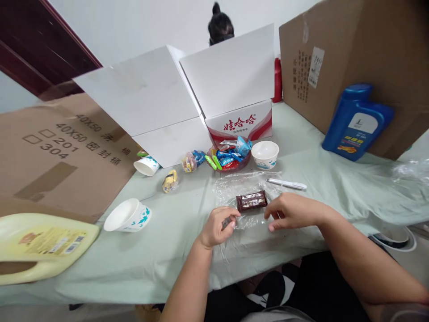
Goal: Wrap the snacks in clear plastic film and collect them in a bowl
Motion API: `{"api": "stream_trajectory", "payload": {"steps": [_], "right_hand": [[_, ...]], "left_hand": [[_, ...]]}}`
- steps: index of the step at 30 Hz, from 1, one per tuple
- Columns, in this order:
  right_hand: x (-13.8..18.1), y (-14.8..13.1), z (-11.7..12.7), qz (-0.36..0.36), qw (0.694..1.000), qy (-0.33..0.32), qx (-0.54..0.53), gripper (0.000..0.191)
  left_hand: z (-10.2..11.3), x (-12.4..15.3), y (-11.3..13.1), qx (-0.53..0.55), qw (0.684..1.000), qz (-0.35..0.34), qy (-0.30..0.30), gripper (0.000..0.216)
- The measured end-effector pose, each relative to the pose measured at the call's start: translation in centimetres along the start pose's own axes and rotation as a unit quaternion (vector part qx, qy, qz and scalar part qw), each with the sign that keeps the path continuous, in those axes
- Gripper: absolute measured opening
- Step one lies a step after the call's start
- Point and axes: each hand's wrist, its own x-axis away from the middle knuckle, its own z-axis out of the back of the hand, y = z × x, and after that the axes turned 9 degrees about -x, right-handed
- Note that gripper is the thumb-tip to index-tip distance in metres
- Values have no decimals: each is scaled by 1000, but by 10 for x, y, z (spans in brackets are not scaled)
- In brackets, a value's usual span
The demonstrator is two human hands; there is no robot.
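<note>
A brown wrapped snack bar [251, 201] lies on a sheet of clear plastic film [223, 190] in front of me. My left hand [218, 227] rests at the film's left side, fingers curled and the thumb apart from the index finger. Its index fingertip is by the left end of the bar; I cannot tell whether it touches. On the other side, my right hand [291, 211] hovers near the bar's right end with loosely bent, parted fingers and nothing visible in them. A white box cutter [287, 184] lies just beyond that hand.
A bowl [247, 166] of wrapped snacks and a paper cup [265, 155] stand ahead. More cups [129, 215], a yellow jug [47, 246], a blue bottle [357, 123], white box flaps [231, 76] and large cartons [60, 152] surround the space. A person's head [220, 27] shows behind.
</note>
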Motion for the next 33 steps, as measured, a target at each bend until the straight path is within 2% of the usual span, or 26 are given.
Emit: {"api": "stream_trajectory", "payload": {"steps": [1, 2, 5, 7, 8, 10, 12, 14, 17, 22, 25, 28, 31, 33], "right_hand": [[1, -3, 0, 3, 1000, -14, -23, 22], [1, -5, -1, -3, 1000, 4, -26, 25], [-9, 0, -10, -51, 986, 150, 60, 26], [-18, 10, -18, -83, 970, 189, 127, 28], [-22, 16, -21, -93, 968, 179, 147, 41], [-27, 28, -27, -96, 972, 140, 162, 76], [-29, 37, -30, -90, 976, 116, 162, 96], [-29, 41, -31, -77, 978, 108, 159, 102], [-29, 41, -32, -68, 981, 107, 148, 104], [-28, 38, -33, -91, 979, 100, 152, 105], [-29, 38, -33, -100, 980, 89, 148, 105], [-30, 39, -33, -103, 980, 85, 148, 102], [-31, 40, -33, -94, 981, 90, 145, 95], [-31, 40, -34, -86, 981, 96, 144, 90]], "left_hand": [[0, 1, 0, -14, 1000, 11, -9, 21], [-1, 1, 1, -44, 999, 24, 1, 21], [-4, -6, 4, -156, 982, 53, 95, 17], [-6, -15, 7, -191, 972, 57, 128, 13], [-8, -19, 8, -198, 972, 52, 118, 15], [-13, -26, 9, -210, 975, 41, 56, 36], [-21, -31, 10, -230, 972, 40, -14, 53], [-30, -34, 10, -255, 964, 56, -57, 58], [-35, -36, 11, -274, 954, 82, -86, 59], [-12, -41, 9, -166, 973, 98, -130, 57], [13, -50, -3, -70, 985, 124, -94, 49], [41, -73, -22, -12, 982, 186, -23, 48], [66, -110, -41, -54, 963, 247, 95, 49], [75, -137, -50, -126, 946, 261, 143, 48]]}}
